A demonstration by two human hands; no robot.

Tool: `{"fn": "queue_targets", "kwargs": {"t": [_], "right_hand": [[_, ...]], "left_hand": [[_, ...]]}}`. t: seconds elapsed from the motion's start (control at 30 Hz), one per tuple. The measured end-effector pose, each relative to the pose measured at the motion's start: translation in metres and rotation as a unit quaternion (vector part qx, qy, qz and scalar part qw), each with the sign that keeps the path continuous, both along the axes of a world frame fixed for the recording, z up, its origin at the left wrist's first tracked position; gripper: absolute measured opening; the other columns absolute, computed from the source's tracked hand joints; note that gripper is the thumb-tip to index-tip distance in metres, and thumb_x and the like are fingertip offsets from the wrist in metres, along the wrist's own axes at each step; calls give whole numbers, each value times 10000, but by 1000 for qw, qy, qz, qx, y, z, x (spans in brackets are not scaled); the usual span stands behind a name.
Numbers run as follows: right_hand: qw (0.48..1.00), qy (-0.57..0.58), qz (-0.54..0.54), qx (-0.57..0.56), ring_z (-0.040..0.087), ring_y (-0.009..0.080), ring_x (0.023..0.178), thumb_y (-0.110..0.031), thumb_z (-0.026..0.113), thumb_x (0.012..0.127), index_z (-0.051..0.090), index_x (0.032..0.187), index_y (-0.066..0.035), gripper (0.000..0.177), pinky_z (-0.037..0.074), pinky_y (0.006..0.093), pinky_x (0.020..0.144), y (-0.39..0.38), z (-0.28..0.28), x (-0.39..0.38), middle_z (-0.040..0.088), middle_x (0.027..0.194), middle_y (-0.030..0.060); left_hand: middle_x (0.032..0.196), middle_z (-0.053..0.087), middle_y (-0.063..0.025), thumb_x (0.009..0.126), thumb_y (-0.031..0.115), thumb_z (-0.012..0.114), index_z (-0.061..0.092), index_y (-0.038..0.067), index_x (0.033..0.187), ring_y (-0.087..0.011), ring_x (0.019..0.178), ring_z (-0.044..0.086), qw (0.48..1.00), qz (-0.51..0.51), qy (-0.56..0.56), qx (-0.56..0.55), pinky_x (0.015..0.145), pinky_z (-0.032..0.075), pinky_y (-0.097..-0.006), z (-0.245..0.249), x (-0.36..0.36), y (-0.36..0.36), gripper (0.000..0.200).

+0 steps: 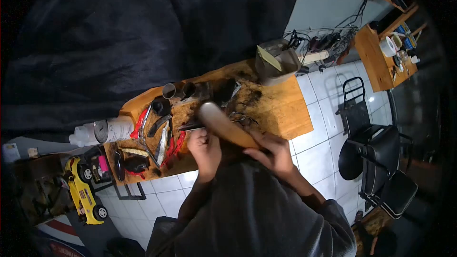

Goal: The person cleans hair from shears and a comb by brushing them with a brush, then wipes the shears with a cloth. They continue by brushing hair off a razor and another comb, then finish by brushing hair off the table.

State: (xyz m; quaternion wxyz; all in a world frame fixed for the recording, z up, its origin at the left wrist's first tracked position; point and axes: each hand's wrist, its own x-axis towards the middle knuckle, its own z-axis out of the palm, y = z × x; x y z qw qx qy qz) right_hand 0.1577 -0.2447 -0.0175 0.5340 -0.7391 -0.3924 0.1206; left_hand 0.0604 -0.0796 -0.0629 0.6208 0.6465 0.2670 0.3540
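My right hand [275, 151] is wrapped round a long tan object with a rounded, pale shiny end [223, 124]; it is blurred and I cannot make out its kind. It slants over the front of the wooden workbench [285, 109]. Just to its left my left hand [205, 150] is closed, and a dark flat piece [190, 126] sticks out above its fingers. Left of that hand lie red-handled tools [177, 145], a pale blade-like tool [162, 146] and a dark curved handle [159, 125].
Two cups [169, 91] stand at the bench's back edge. A grey bin [281, 69] stands back right, beside dark scattered debris [252, 96]. White bottles [114, 128] are at the left end. A yellow toy car [84, 192] and black chairs [376, 150] flank the bench.
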Motion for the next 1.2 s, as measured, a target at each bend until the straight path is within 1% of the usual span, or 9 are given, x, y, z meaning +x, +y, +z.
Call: {"fn": "queue_targets", "kwargs": {"t": [0.13, 0.23, 0.43, 0.47, 0.73, 1.0, 1.1, 1.13, 1.2], "right_hand": [[991, 47, -95, -82, 683, 283, 882, -157, 766, 780, 644, 1156, -14, 420, 522, 347, 788, -21, -19, 15, 682, 979, 200], [983, 64, -164, -57, 673, 253, 787, -106, 744, 788, 625, 1171, 16, 420, 517, 337, 729, -18, -9, 23, 674, 891, 198], [1000, 8, 28, -5, 633, 234, 702, -145, 788, 756, 618, 1209, -14, 501, 497, 323, 690, 4, 31, 9, 650, 790, 152], [998, 21, 53, -33, 655, 254, 769, -163, 787, 759, 624, 1201, -18, 493, 507, 327, 730, 7, 34, 6, 669, 847, 163], [987, 49, -128, -81, 680, 275, 832, -83, 722, 798, 619, 1162, 35, 397, 515, 330, 742, -13, -17, 32, 674, 938, 216], [997, -7, 74, 12, 608, 237, 657, -171, 824, 684, 645, 1193, -48, 554, 488, 322, 632, -23, -8, 28, 622, 746, 154], [998, -30, 52, 25, 590, 250, 646, -159, 805, 717, 627, 1215, -41, 542, 483, 341, 622, -3, -8, 26, 605, 731, 155], [999, -33, 39, -10, 595, 262, 665, -140, 786, 743, 614, 1230, -36, 526, 485, 341, 632, 1, -1, 29, 609, 748, 165], [998, -36, -41, -38, 601, 268, 677, -134, 782, 746, 608, 1231, -27, 527, 488, 338, 644, 9, -2, 35, 612, 761, 174]], "left_hand": [[1096, 620, -148, 910, -68, 537, 563, -34, 1069, -185, 1012, 603, 989, 19, -115, -87, 895, 531, -387, 29, 6, 7, 166], [1095, 621, -153, 910, -68, 539, 563, -43, 1061, -191, 1016, 597, 989, 13, -119, -91, 910, 527, -392, 34, 9, 8, 155], [1006, 671, -107, 862, -111, 576, 602, -66, 994, -107, 897, 616, 991, -15, 76, 113, 780, 504, -230, 15, -1, 2, 142], [960, 677, -97, 852, -106, 595, 602, -67, 993, -111, 842, 626, 997, 2, -62, -39, 759, 498, -228, 15, 5, -7, 146], [1038, 647, -150, 917, -42, 535, 580, -59, 1072, -168, 956, 611, 993, -4, -53, -101, 845, 535, -321, 47, 2, 14, 163], [1047, 667, -97, 906, -72, 512, 598, -63, 1137, -117, 949, 608, 992, -116, 39, 23, 872, 444, -225, 43, 5, 8, 247], [1006, 675, -101, 920, -48, 503, 614, -36, 1142, -102, 910, 603, 960, -224, 63, 153, 830, 461, -234, 43, 5, 8, 248], [972, 683, -115, 936, -14, 504, 602, -8, 1200, -94, 866, 601, 907, -335, 236, 96, 773, 474, -245, 40, -5, 22, 282], [908, 665, -81, 930, -24, 506, 596, -1, 1221, -91, 830, 579, 919, -347, 186, 32, 782, 467, -242, 49, -4, 19, 305]]}}
